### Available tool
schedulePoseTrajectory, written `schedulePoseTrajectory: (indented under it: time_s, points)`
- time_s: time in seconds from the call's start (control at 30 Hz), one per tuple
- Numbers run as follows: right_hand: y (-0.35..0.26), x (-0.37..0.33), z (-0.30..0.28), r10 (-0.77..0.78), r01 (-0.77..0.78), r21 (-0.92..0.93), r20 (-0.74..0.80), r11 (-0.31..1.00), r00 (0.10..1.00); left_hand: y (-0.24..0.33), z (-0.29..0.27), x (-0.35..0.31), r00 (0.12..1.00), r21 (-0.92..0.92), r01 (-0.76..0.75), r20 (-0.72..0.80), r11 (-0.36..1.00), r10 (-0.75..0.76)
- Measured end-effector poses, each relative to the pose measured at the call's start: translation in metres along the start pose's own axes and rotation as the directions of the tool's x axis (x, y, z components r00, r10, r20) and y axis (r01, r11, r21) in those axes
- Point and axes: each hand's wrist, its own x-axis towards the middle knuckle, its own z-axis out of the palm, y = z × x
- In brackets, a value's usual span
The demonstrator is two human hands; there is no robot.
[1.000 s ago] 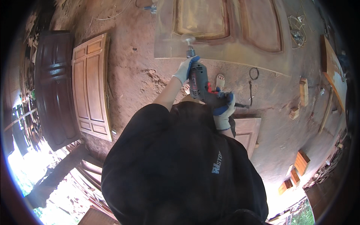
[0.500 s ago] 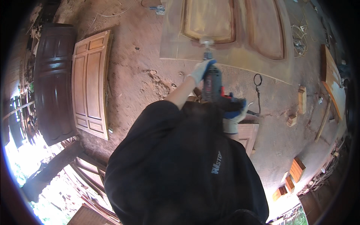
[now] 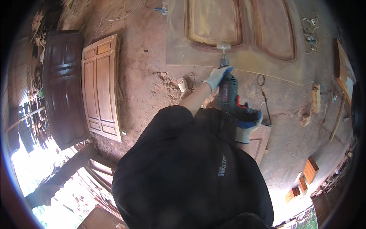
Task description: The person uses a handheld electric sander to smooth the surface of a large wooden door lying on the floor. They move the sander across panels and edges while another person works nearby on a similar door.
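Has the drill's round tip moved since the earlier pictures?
Yes, to the right. Against the large door ahead, the drill's round tip was near the left panel's lower-left corner; now it is nearer that panel's lower-right corner.

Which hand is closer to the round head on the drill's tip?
Left. The left hand grips the drill just behind the round head; the right hand holds the drill's rear, farther away.

Cannot make out a clear outline of the blurred disc [image 3: 224, 45] by the near edge of the large door [image 3: 246, 30], cut off at its far end. Cannot fully see the right hand [image 3: 252, 124], partly behind the drill [image 3: 229, 91], or the small panel [image 3: 260, 142], partly behind the shirt [image 3: 187, 160].
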Motion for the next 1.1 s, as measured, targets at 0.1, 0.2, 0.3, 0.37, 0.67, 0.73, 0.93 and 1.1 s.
schedulePoseTrajectory:
  time_s: [0.1,0.2,0.3,0.37,0.67,0.73,0.93,1.1]
  points:
    - [0.002,-0.001,-0.007,-0.082,0.082,0.007,0.084,0.997,0.993,0.001,0.001,-0.001,0.998,0.073,0.019,0.066,0.997,-0.024]
    - [0.028,-0.019,-0.002,-0.087,0.085,0.023,0.099,0.996,0.991,0.005,-0.032,0.001,0.993,0.065,0.014,0.115,0.998,-0.021]
    - [0.084,-0.048,0.018,-0.121,0.121,-0.018,0.017,0.992,0.993,0.019,-0.091,0.010,0.997,0.181,0.067,0.011,0.981,-0.070]
    - [0.129,-0.063,0.035,-0.133,0.131,-0.036,-0.030,0.991,0.991,0.037,-0.134,0.013,0.999,0.130,0.038,-0.025,0.991,-0.035]
    - [0.194,-0.107,0.047,-0.273,0.273,0.063,-0.009,0.960,0.962,0.066,-0.173,0.005,0.986,0.281,-0.046,0.164,0.959,-0.001]
    - [0.190,-0.115,0.046,-0.309,0.305,0.077,0.057,0.949,0.949,0.059,-0.170,0.001,0.978,0.257,-0.032,0.208,0.966,-0.023]
    - [0.248,-0.127,0.065,-0.334,0.333,-0.042,-0.009,0.942,0.943,0.089,-0.226,0.013,0.991,0.241,0.048,0.108,0.969,-0.076]
    - [0.255,-0.135,0.065,-0.303,0.304,0.059,-0.011,0.951,0.953,0.085,-0.222,0.019,0.989,0.420,-0.020,0.139,0.908,-0.043]
